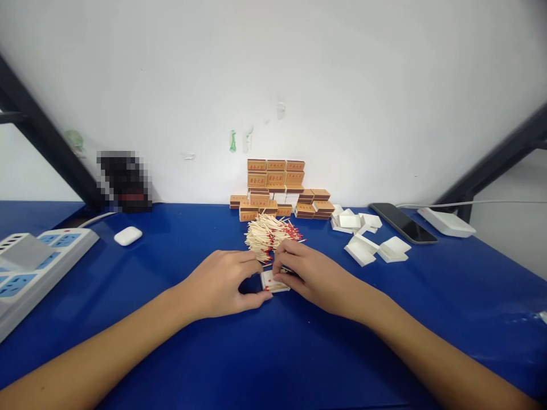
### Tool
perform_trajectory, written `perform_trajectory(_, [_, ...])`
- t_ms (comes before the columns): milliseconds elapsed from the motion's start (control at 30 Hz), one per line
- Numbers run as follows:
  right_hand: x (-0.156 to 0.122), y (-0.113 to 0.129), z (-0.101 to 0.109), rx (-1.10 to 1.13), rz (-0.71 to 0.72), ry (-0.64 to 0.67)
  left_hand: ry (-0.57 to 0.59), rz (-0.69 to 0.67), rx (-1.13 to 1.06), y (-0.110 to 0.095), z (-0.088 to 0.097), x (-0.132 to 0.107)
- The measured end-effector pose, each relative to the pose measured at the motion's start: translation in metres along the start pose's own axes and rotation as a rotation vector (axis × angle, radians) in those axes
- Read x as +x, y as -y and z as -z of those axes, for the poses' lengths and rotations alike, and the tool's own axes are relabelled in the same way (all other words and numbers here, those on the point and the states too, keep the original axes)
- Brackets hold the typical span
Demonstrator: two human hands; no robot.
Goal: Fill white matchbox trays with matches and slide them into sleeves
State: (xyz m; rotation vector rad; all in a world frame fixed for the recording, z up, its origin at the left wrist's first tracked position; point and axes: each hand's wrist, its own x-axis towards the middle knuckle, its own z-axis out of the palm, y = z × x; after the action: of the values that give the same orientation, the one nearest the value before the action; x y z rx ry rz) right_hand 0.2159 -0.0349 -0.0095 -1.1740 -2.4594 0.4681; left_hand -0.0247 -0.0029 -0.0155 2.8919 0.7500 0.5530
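Observation:
A small white matchbox tray [268, 278] lies on the blue table in front of me, with a few red-tipped matches [273, 288] along its near side. My left hand [224, 285] grips the tray's left end between thumb and fingers. Over the tray's right part, my right hand [305, 276] has its fingers pinched together, and a red match head shows beside the fingertips. The rest of that match is hidden by the fingers. Just behind both hands rises a loose pile of matches [267, 230], its red heads mostly toward the right.
Orange matchbox covers [276, 179] stand stacked against the wall. Several white trays [361, 249] lie to the right, near a phone [401, 222] and a white flat device [447, 222]. On the left are a power strip [55, 256] and a white earbud case [128, 236].

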Motion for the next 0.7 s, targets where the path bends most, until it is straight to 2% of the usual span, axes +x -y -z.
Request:
perform_trajectory(167, [-0.001, 0.005, 0.003, -0.034, -0.002, 0.017, 0.008, 0.018, -0.006, -0.002, 0.001, -0.001])
perform_trajectory(433, [-0.001, 0.013, 0.003, 0.142, -0.029, -0.04, 0.017, 0.034, -0.044, -0.002, 0.001, 0.0])
perform_trajectory(700, [-0.002, 0.008, 0.005, 0.227, 0.011, 0.041, 0.031, 0.026, -0.048, -0.002, 0.001, -0.001])
